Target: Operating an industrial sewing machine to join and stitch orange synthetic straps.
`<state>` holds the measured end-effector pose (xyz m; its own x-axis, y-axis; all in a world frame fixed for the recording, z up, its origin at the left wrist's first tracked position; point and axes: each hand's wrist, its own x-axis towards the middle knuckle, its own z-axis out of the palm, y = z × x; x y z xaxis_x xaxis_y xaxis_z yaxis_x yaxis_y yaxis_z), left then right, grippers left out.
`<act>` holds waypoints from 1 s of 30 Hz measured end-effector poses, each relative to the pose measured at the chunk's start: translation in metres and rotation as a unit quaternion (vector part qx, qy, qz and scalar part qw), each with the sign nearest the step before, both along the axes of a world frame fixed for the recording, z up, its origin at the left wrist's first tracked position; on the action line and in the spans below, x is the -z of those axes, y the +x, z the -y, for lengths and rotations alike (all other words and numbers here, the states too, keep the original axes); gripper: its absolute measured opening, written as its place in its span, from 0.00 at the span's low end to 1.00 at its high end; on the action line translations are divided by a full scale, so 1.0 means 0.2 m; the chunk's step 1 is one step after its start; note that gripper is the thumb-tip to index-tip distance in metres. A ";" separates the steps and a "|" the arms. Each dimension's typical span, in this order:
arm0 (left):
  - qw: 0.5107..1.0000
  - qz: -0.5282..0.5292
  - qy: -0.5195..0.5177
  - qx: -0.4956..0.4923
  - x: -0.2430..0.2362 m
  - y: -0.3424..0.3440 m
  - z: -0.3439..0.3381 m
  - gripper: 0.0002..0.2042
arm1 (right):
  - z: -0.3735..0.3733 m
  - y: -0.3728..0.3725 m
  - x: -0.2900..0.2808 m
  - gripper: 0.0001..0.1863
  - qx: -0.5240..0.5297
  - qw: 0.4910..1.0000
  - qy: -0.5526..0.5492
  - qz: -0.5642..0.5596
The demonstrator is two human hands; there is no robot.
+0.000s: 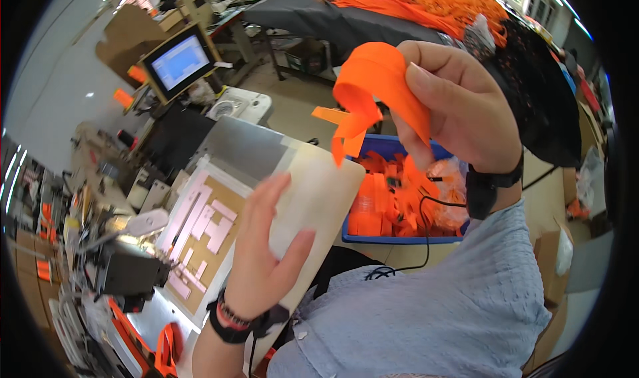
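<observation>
From a distance I see the right hand holding up a looped orange strap, thumb and fingers pinching one side of the loop, apparently so its loose ends hang free and in plain view. The left hand holds nothing, its fingers loosely spread and thumb apart, before the desk; I cannot tell whether it touches the surface. Just beside the desk stands a blue bin, its walls likely there to keep the heaped orange pieces together within reach.
</observation>
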<state>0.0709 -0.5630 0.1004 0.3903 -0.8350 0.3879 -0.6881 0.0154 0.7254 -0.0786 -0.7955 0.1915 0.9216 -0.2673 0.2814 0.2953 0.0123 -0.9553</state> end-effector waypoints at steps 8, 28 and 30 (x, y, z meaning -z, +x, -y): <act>0.998 -0.047 0.012 -0.051 -0.05 -0.04 -0.13 0.22 | -0.44 0.27 -0.16 0.20 -0.209 0.978 0.011 -0.002; 0.809 -0.541 -0.197 -0.116 -0.11 -0.07 -0.84 0.19 | -0.90 0.60 0.20 0.20 -0.243 0.809 -0.453 0.285; 0.812 -0.542 -0.187 -0.110 -0.12 -0.05 -0.83 0.19 | -0.91 0.64 0.19 0.17 -0.223 0.770 -0.482 0.353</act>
<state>0.0616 -0.3961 0.1236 0.7953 -0.6018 -0.0728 0.3354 0.3368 0.8798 0.0496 -0.6142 0.1533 0.3880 0.6782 0.6241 0.9170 -0.3523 -0.1872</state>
